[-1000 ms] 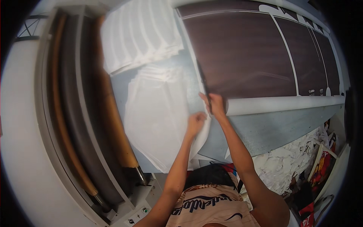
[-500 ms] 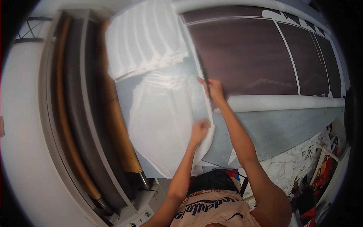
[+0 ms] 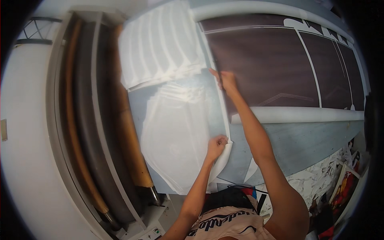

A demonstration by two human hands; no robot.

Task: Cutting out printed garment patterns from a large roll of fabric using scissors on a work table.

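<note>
A dark brown printed sheet [image 3: 264, 60] with white lines lies across the table, its left side bordered by a narrow white edge strip [image 3: 224, 106]. My right hand [image 3: 229, 82] is at that left edge, index finger stretched along it and the other fingers curled around a slim dark tool, mostly hidden. Lower down, my left hand [image 3: 217, 146] pinches the near end of the white strip, where the paper curls into a roll [image 3: 225, 158]. Left of both hands lies a stack of white cut paper pieces [image 3: 176, 132], with a second, striped-looking stack [image 3: 162, 44] beyond it.
Long rollers [image 3: 132, 148] in a grey frame stand along the table's left side. A white paper roll [image 3: 300, 115] lies along the sheet's near side, another roll [image 3: 256, 9] along its far side. White paper scraps [image 3: 308, 180] are heaped below the table's right edge.
My right hand has slid farther away along the strip. My left hand keeps its place at the strip's near end. The whole view has shifted slightly.
</note>
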